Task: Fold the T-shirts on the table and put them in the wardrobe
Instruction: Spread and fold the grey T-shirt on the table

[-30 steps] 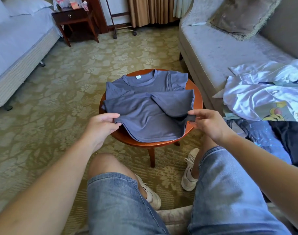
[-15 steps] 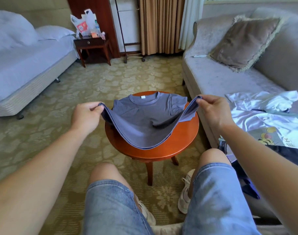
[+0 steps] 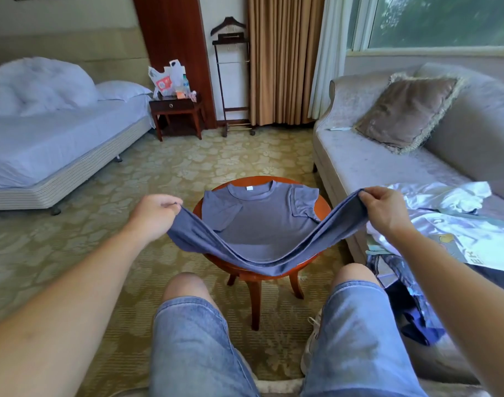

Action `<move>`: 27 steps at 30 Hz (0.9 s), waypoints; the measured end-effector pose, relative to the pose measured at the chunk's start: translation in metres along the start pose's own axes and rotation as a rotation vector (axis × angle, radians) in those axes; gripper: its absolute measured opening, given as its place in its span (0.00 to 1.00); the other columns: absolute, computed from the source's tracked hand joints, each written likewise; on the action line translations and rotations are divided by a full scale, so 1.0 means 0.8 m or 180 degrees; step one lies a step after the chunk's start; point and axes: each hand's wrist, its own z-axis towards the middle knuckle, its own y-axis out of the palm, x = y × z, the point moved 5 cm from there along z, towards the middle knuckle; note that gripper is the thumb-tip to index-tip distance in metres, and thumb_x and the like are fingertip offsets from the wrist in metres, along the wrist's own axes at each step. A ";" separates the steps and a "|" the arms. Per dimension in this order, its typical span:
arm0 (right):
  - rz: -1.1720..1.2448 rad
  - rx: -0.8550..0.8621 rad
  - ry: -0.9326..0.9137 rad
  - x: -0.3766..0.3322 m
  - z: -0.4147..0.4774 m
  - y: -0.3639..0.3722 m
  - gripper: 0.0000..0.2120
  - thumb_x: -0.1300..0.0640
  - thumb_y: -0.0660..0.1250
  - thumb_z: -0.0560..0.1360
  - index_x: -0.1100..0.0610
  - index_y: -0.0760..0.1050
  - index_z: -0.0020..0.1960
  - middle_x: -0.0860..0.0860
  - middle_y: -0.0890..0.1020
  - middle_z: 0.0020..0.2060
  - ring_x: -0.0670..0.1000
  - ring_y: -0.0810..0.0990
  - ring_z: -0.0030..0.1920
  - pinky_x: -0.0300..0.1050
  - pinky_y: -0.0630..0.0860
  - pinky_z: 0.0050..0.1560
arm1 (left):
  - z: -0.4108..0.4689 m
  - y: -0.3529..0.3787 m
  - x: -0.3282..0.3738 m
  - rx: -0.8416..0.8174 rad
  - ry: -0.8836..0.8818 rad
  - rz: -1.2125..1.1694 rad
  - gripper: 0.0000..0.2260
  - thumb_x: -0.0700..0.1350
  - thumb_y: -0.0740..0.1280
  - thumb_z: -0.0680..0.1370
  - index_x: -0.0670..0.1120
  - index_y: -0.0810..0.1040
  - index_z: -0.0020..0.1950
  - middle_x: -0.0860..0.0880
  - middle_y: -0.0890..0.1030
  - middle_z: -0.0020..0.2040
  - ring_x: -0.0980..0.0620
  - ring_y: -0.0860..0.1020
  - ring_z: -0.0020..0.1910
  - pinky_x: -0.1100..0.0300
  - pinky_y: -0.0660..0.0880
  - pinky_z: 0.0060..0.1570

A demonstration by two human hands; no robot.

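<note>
A grey-blue T-shirt [image 3: 259, 222] lies collar-away on the small round wooden table [image 3: 325, 209], its sleeves folded inward. My left hand [image 3: 156, 216] pinches the shirt's left bottom corner, raised beside the table. My right hand [image 3: 383, 210] pinches the right bottom corner at about the same height. Between my hands the hem sags in a curve over the table's near edge. No wardrobe is in view.
A grey sofa [image 3: 368, 164] on the right holds a cushion [image 3: 405, 110] and a heap of white and dark clothes [image 3: 456, 224]. A bed [image 3: 53, 144] stands at left, a nightstand [image 3: 176, 110] and valet stand [image 3: 230, 75] at the back. My knees are below the table.
Both hands have lifted the shirt's bottom corners up and spread them wider apart. The camera has tilted up, showing more of the room.
</note>
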 end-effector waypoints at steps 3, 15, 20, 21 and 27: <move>-0.0281 -0.0065 0.0032 0.010 0.004 0.000 0.11 0.62 0.61 0.80 0.69 0.80 0.52 0.65 0.82 0.48 0.60 0.78 0.49 0.50 0.70 0.46 | 0.002 0.002 -0.015 -0.0101 -0.0140 0.0060 0.10 0.39 0.64 0.81 0.43 0.82 0.57 0.45 0.80 0.60 0.46 0.75 0.62 0.60 0.67 0.55; -0.0537 0.0270 0.0742 0.052 0.160 0.075 0.12 0.60 0.59 0.79 0.62 0.81 0.52 0.58 0.82 0.38 0.57 0.81 0.48 0.43 0.69 0.44 | 0.161 0.065 -0.057 0.0692 -0.0998 -0.1115 0.10 0.39 0.62 0.82 0.43 0.81 0.58 0.45 0.77 0.49 0.50 0.75 0.40 0.56 0.80 0.43; -0.0399 0.0254 0.1069 0.074 0.268 0.145 0.10 0.58 0.60 0.73 0.59 0.80 0.45 0.49 0.78 0.20 0.47 0.78 0.27 0.48 0.76 0.33 | 0.282 0.120 -0.070 0.0885 -0.1186 -0.1416 0.09 0.39 0.62 0.82 0.45 0.81 0.57 0.47 0.77 0.52 0.47 0.77 0.45 0.70 0.77 0.27; -0.0376 0.0234 0.1068 0.076 0.290 0.160 0.11 0.57 0.60 0.71 0.60 0.79 0.44 0.53 0.81 0.25 0.50 0.79 0.30 0.50 0.79 0.37 | 0.306 0.131 -0.072 0.0891 -0.1237 -0.1418 0.09 0.39 0.63 0.81 0.45 0.81 0.57 0.47 0.77 0.53 0.47 0.78 0.46 0.70 0.77 0.27; -0.0590 -0.0052 0.1006 0.107 0.410 0.258 0.06 0.60 0.68 0.71 0.63 0.75 0.40 0.64 0.82 0.44 0.56 0.81 0.38 0.54 0.78 0.49 | 0.443 0.199 -0.100 0.0545 -0.1509 -0.1153 0.14 0.35 0.63 0.80 0.37 0.76 0.65 0.45 0.78 0.61 0.49 0.79 0.52 0.53 0.76 0.58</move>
